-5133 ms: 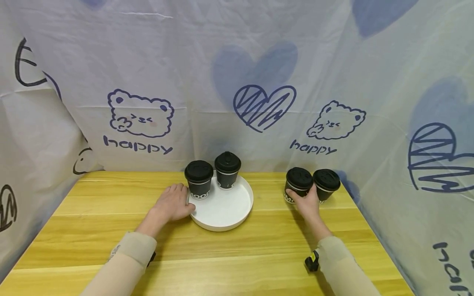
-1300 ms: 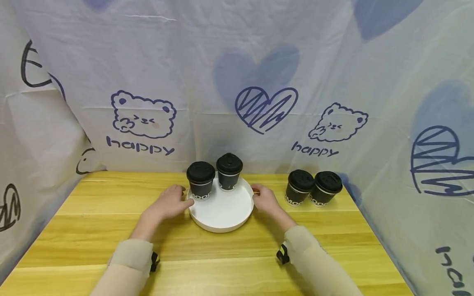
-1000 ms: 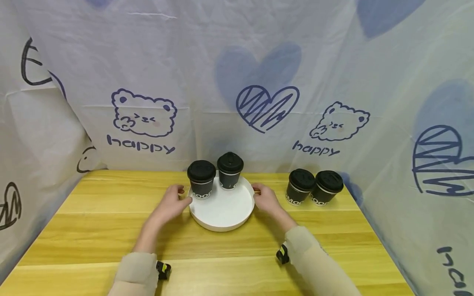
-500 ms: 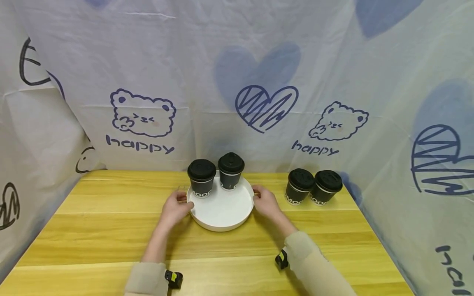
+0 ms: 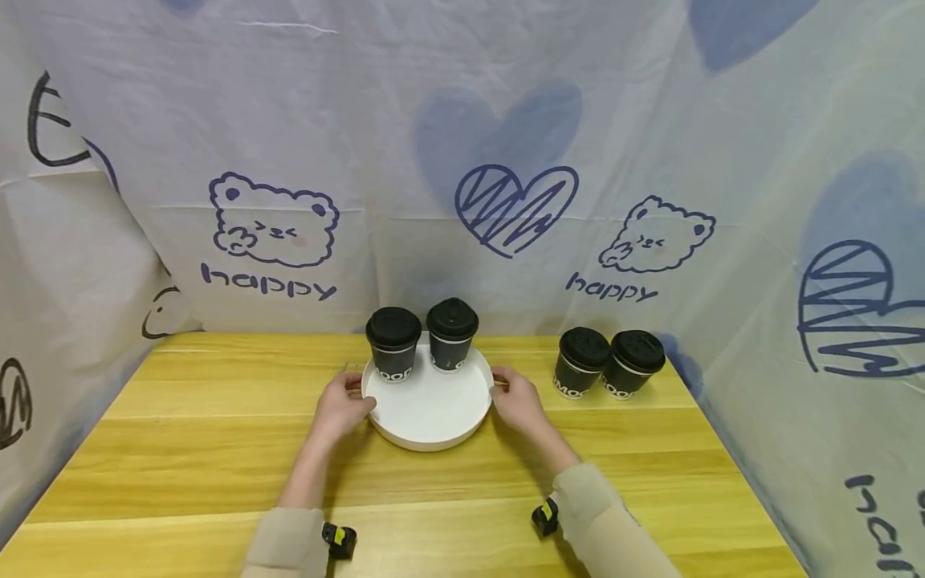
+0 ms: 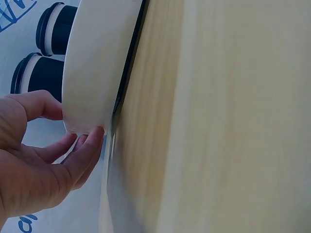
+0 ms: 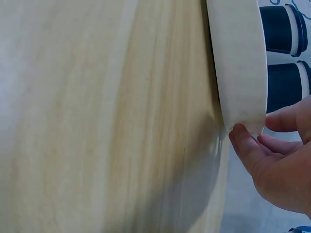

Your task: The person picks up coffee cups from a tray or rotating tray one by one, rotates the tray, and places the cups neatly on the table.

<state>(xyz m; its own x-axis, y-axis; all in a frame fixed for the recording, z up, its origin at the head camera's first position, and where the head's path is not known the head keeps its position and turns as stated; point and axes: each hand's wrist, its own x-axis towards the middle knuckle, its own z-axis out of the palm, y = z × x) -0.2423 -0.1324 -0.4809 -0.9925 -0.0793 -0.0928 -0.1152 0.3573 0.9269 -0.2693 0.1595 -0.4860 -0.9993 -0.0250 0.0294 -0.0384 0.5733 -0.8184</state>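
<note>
A round white tray with a low rim sits near the back of the wooden table. Two black lidded paper coffee cups stand upright on its far part, a left cup and a right cup. My left hand grips the tray's left side; the left wrist view shows the thumb at the rim and the fingertips low on the wall. On the opposite side my right hand pinches the tray's edge, thumb at the rim and fingers near the underside. Whether the tray touches the table is unclear.
Two more lidded cups, a nearer-left one and a right one, stand close together at the table's back right. A printed cloth hangs directly behind the table edge. Bare wooden tabletop lies in front of the tray.
My right hand has left the cup at the right and moved to the tray's right side. My left hand has regripped the tray's left edge. The cups on the tray have shifted slightly rightward.
</note>
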